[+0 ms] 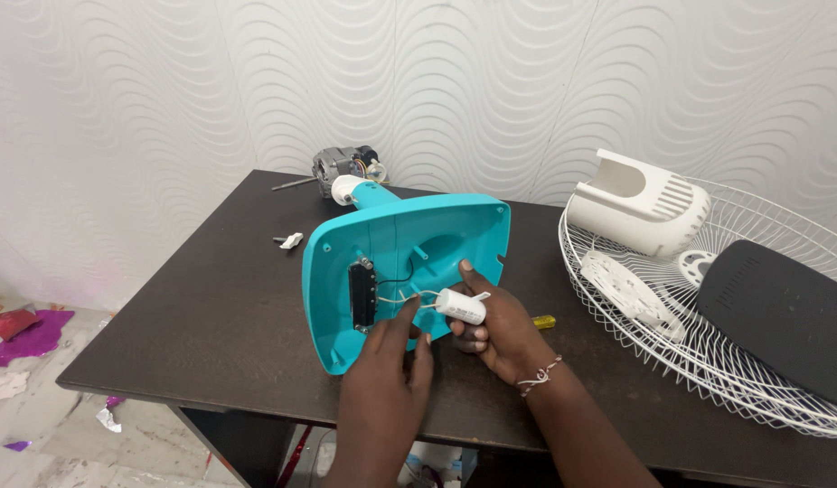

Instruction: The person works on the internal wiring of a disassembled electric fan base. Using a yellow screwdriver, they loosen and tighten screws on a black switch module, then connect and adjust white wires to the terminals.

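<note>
A turquoise fan base [437, 235] lies tipped on the dark table [229, 307], its hollow underside facing me. Inside it sits a black switch block [362, 295] with thin wires running out. My right hand [495, 330] is closed around a small white cylindrical capacitor [461, 306] at the base's lower right rim. My left hand [391, 357] reaches in from below, its fingertips pinching the white wires between the capacitor and the switch block. A grey motor [346, 164] lies behind the base at the stem's end.
A white wire fan guard [735, 361] lies at the right, holding a white motor cover [640, 203], a white round plate [622, 287] and a black panel [780, 316]. A small white part [291, 240] rests left of the base. A yellow tool handle [544, 321] peeks out beside my right wrist.
</note>
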